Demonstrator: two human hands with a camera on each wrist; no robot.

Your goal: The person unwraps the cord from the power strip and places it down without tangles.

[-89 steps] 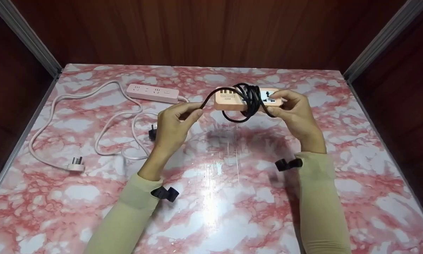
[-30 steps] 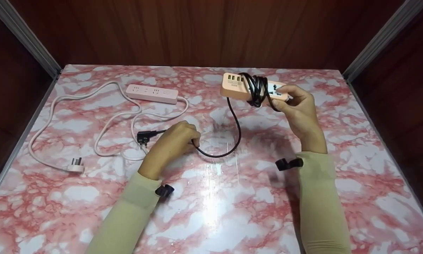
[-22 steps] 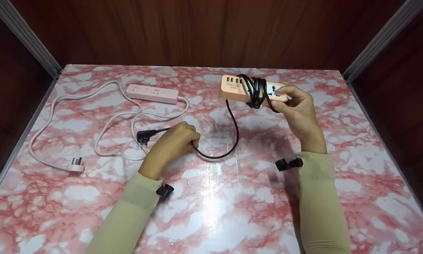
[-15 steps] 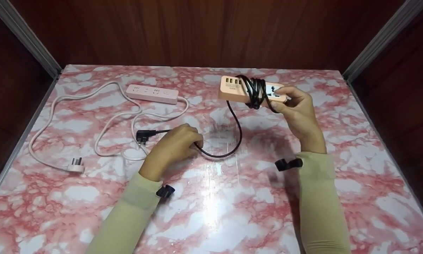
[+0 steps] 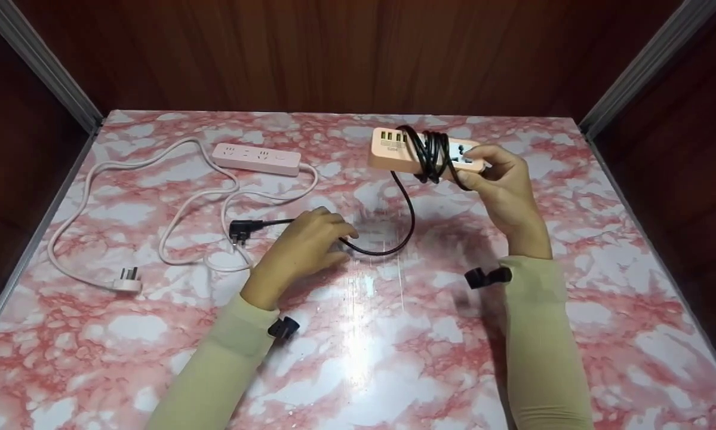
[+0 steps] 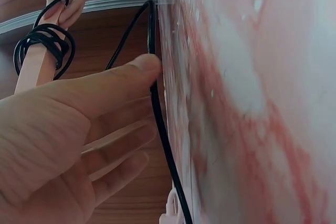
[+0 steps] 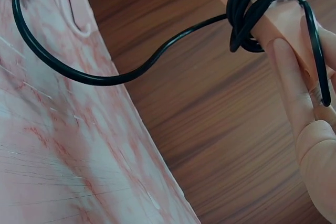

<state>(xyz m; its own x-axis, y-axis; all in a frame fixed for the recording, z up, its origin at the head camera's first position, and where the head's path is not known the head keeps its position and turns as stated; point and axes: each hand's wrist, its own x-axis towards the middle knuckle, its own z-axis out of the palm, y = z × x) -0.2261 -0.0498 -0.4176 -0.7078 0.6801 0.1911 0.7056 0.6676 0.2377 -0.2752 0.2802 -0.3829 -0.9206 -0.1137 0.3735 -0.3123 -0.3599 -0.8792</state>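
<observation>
Since the frame three seconds back, the left hand (image 5: 307,242) has dropped from beside the orange power strip (image 5: 420,154) down to the marble table (image 5: 393,334), and the black cord (image 5: 393,239) that was stretched taut between the hands now sags in a slack loop onto the tabletop. Over the last half second that hand has slid a little to the right along the cord, and its fingers have loosened: in the left wrist view they lie nearly straight and slightly apart, the thumb (image 6: 131,74) touching the cord without clamping it. The black plug (image 5: 240,230) lies on the table just left of that hand.

The right hand (image 5: 504,185) still holds the orange power strip in the air above the far right part of the table, fingers curled round its end and pinning a turn of cord. Several turns of black cord wrap its middle. It sits slightly higher and farther back than three seconds ago.

At the far left, the white power strip (image 5: 257,158), its white cord (image 5: 172,233) and white plug (image 5: 128,279) lie unmoved.
</observation>
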